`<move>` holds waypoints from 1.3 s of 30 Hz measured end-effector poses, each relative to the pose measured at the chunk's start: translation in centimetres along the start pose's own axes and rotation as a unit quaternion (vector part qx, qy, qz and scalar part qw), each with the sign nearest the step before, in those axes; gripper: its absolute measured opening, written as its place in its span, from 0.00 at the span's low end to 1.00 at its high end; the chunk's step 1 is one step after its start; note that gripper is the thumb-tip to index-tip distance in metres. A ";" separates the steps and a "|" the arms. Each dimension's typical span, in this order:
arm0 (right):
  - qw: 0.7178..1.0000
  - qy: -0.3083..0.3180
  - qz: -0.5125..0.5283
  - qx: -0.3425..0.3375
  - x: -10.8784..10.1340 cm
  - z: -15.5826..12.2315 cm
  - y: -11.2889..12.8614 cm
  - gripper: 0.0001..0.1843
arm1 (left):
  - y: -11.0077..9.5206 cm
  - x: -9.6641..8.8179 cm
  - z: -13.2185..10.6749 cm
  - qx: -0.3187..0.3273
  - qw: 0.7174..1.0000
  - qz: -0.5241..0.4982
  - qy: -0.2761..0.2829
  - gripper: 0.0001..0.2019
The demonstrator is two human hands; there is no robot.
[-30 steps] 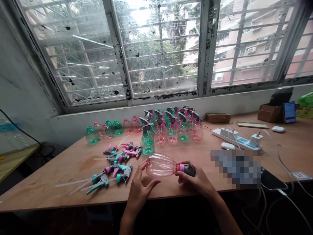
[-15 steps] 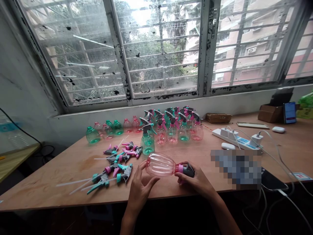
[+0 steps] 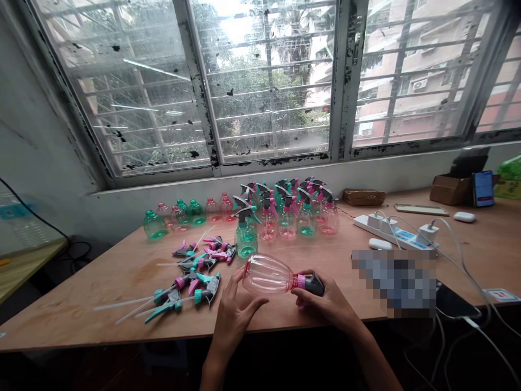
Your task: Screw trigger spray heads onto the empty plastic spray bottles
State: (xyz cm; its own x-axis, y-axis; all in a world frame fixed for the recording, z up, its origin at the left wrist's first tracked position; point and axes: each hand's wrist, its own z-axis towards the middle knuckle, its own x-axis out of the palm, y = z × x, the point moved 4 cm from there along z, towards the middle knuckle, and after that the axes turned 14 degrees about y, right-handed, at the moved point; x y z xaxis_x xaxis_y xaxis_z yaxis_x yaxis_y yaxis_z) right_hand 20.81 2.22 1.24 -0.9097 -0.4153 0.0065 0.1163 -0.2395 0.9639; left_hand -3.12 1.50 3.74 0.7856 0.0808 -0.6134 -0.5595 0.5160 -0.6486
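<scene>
A pink see-through spray bottle (image 3: 267, 274) lies sideways in the air over the table's front edge, its base to the left. My right hand (image 3: 325, 300) is closed around its grey and pink spray head (image 3: 311, 283), thumb near the collar. My left hand (image 3: 234, 307) cups the bottle's base with its fingers, while its thumb points away from the bottle wall. Left of my hands lie several loose spray heads (image 3: 166, 297) with thin tubes. Just behind the held bottle stands a green spray bottle (image 3: 246, 239) with its head on.
Capped spray bottles (image 3: 287, 222) crowd the table's back middle. Several headless bottles (image 3: 154, 225) stand at back left. On the right are a white power strip (image 3: 394, 234) with cables, a phone (image 3: 456, 300), a blurred-out patch (image 3: 396, 282) and a cardboard box (image 3: 446, 189).
Almost nothing differs. Both hands and the pink bottle keep the same pose; the view has shifted very slightly.
</scene>
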 end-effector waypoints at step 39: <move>1.000 -0.010 -0.012 -0.010 0.0 -0.3 0.5 0.23 | 0.3 0.2 0.1 0.023 1.000 0.007 -0.015 0.21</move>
State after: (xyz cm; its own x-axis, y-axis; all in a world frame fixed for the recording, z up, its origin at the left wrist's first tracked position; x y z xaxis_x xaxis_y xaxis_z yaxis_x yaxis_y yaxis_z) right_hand 20.94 1.83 1.68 -0.9199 -0.3919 -0.0106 0.1023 -0.2661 0.9585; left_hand -3.10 1.78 3.47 0.7855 0.1140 -0.6083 -0.5588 0.5531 -0.6179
